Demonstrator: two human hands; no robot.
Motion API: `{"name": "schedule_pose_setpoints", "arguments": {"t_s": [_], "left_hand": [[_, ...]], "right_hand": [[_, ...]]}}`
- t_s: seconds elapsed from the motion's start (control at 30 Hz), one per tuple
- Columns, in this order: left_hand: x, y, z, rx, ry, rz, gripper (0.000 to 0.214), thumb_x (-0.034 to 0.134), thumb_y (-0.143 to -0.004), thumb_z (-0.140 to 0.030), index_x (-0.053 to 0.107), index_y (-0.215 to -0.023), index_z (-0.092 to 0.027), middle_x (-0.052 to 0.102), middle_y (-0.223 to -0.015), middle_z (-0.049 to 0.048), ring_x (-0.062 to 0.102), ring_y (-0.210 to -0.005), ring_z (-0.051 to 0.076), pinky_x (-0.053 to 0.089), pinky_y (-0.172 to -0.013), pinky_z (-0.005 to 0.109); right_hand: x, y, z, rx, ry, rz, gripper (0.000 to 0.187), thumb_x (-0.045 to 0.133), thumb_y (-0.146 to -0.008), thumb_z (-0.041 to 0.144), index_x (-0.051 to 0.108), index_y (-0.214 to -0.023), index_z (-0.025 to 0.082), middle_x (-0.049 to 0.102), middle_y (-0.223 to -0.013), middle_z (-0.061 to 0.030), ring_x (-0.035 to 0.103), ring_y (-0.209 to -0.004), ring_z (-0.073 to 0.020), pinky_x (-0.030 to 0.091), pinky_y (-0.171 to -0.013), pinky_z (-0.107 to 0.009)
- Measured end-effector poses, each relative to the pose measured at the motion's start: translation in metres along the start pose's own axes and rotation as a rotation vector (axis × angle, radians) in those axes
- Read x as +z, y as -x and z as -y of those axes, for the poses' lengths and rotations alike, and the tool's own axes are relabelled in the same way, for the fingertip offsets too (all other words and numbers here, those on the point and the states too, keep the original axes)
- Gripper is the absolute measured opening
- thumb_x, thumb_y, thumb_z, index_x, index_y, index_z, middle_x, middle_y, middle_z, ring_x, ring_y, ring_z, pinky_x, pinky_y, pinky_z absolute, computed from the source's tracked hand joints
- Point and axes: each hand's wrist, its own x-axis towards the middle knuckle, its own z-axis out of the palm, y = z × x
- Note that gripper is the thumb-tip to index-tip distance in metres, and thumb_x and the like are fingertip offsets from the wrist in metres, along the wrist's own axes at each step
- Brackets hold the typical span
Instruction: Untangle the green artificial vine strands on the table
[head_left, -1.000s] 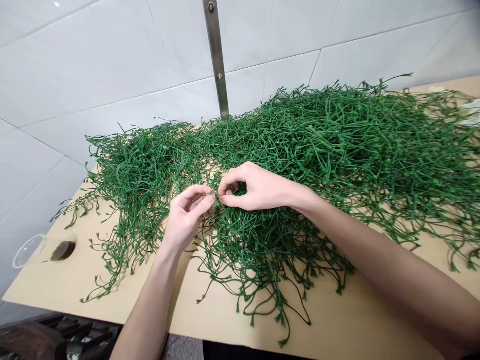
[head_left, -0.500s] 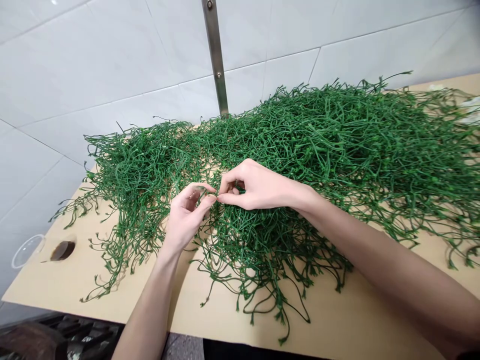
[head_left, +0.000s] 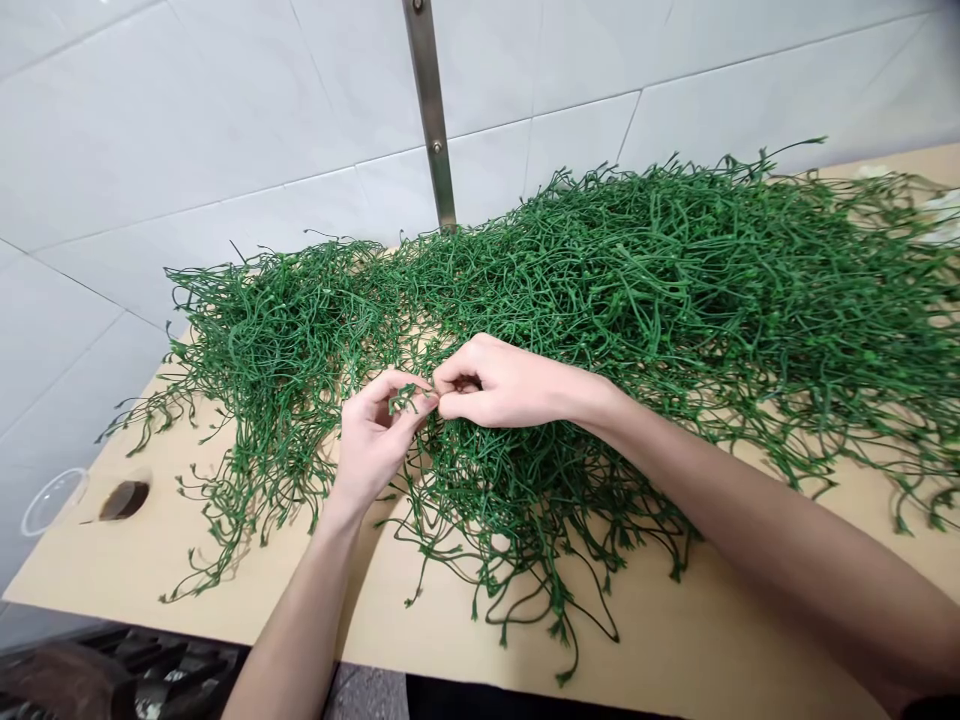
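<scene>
A big tangled heap of thin green plastic stems (head_left: 675,290) covers most of the tan table (head_left: 712,650). Both my hands meet over its near edge, fingertips almost touching. My left hand (head_left: 375,440) is closed in a pinch on a small green stem tip (head_left: 409,398). My right hand (head_left: 499,382) is curled shut, thumb and fingers pinching a stem just beside it. Loose stem ends trail towards the table's front edge below my wrists.
White wall tiles rise behind the table, with a metal bar (head_left: 431,110) running up the wall. At the far left corner sit a round hole (head_left: 124,500) in the tabletop and a clear plastic lid (head_left: 52,500). Dark objects lie below the front edge at the left.
The hands have stayed together in the same spot. My left fingers have shifted slightly, and the small green tip now shows more plainly between them.
</scene>
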Motion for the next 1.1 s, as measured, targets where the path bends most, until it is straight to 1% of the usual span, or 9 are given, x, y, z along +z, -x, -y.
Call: {"name": "schedule_pose_setpoints", "arguments": {"t_s": [0.23, 0.47, 0.6, 0.7, 0.77, 0.83, 0.9, 1.0, 1.1], "left_hand": [[0.003, -0.002, 0.006, -0.145, 0.174, 0.068, 0.024, 0.084, -0.062, -0.029, 0.066, -0.071, -0.016, 0.055, -0.062, -0.0029, 0.046, -0.051, 0.007, 0.04, -0.045, 0.019], [0.005, -0.002, 0.01, -0.386, 0.397, 0.092, 0.037, 0.087, -0.057, -0.032, 0.056, -0.064, -0.014, 0.05, -0.058, -0.006, 0.045, -0.048, 0.003, 0.04, -0.045, 0.013], [0.004, -0.004, 0.01, -0.401, 0.44, 0.052, 0.036, 0.087, -0.057, -0.033, 0.057, -0.061, -0.013, 0.05, -0.057, -0.0054, 0.046, -0.047, 0.002, 0.039, -0.043, 0.012], [0.004, -0.006, 0.009, -0.394, 0.453, -0.021, 0.033, 0.088, -0.055, -0.031, 0.06, -0.061, -0.013, 0.056, -0.059, -0.0039, 0.049, -0.05, 0.003, 0.043, -0.046, 0.014], [0.004, -0.006, 0.009, -0.38, 0.461, -0.059, 0.032, 0.088, -0.054, -0.029, 0.061, -0.06, -0.014, 0.058, -0.06, -0.0037, 0.05, -0.051, 0.004, 0.043, -0.046, 0.014], [0.004, -0.006, 0.008, -0.377, 0.47, -0.081, 0.032, 0.088, -0.053, -0.029, 0.061, -0.061, -0.014, 0.059, -0.06, -0.0037, 0.051, -0.049, 0.004, 0.041, -0.044, 0.014], [0.004, -0.005, 0.008, -0.387, 0.472, -0.085, 0.032, 0.088, -0.053, -0.029, 0.061, -0.061, -0.014, 0.059, -0.06, -0.0035, 0.05, -0.048, 0.004, 0.039, -0.042, 0.014], [0.004, -0.004, 0.008, -0.383, 0.471, -0.085, 0.03, 0.086, -0.057, -0.03, 0.061, -0.064, -0.014, 0.059, -0.061, -0.0034, 0.052, -0.05, 0.005, 0.04, -0.044, 0.015], [0.003, -0.003, 0.007, -0.356, 0.416, -0.059, 0.028, 0.083, -0.064, -0.032, 0.06, -0.068, -0.015, 0.054, -0.061, -0.0042, 0.048, -0.05, 0.005, 0.04, -0.044, 0.016]], "right_hand": [[0.004, 0.0, -0.01, -0.089, 0.079, -0.08, 0.031, 0.051, -0.076, 0.022, 0.04, -0.047, 0.016, 0.029, -0.048, 0.0061, 0.026, -0.05, -0.0063, 0.021, -0.051, -0.026], [0.011, -0.004, -0.022, -0.18, 0.145, -0.151, 0.02, 0.051, -0.07, 0.015, 0.047, -0.05, 0.016, 0.046, -0.051, 0.0032, 0.035, -0.055, -0.009, 0.029, -0.058, -0.026], [0.003, -0.004, -0.025, -0.27, 0.142, -0.149, 0.018, 0.046, -0.066, 0.004, 0.058, -0.06, 0.015, 0.058, -0.061, 0.0012, 0.046, -0.065, -0.011, 0.035, -0.066, -0.024], [-0.004, 0.0, -0.019, -0.202, 0.193, -0.199, 0.018, 0.047, -0.07, 0.005, 0.062, -0.066, 0.014, 0.064, -0.07, -0.0014, 0.05, -0.071, -0.0128, 0.038, -0.074, -0.027], [-0.005, 0.002, -0.013, -0.16, 0.251, -0.232, 0.016, 0.053, -0.078, 0.015, 0.064, -0.067, 0.014, 0.065, -0.071, -0.0027, 0.051, -0.074, -0.0148, 0.038, -0.077, -0.03], [-0.002, 0.004, -0.007, -0.154, 0.33, -0.207, 0.021, 0.059, -0.083, 0.03, 0.068, -0.073, 0.014, 0.067, -0.074, -0.0046, 0.052, -0.08, -0.0176, 0.036, -0.08, -0.033], [0.001, 0.004, -0.004, -0.154, 0.425, -0.143, 0.024, 0.06, -0.086, 0.034, 0.071, -0.08, 0.013, 0.067, -0.077, -0.0068, 0.053, -0.085, -0.0199, 0.034, -0.081, -0.035], [0.002, 0.003, -0.005, -0.153, 0.47, -0.074, 0.023, 0.054, -0.091, 0.025, 0.072, -0.084, 0.014, 0.068, -0.078, -0.0073, 0.053, -0.085, -0.0193, 0.032, -0.08, -0.035], [0.001, 0.003, -0.005, -0.157, 0.463, -0.077, 0.025, 0.049, -0.092, 0.021, 0.071, -0.083, 0.014, 0.067, -0.079, -0.0066, 0.053, -0.084, -0.0185, 0.032, -0.081, -0.035]]}}
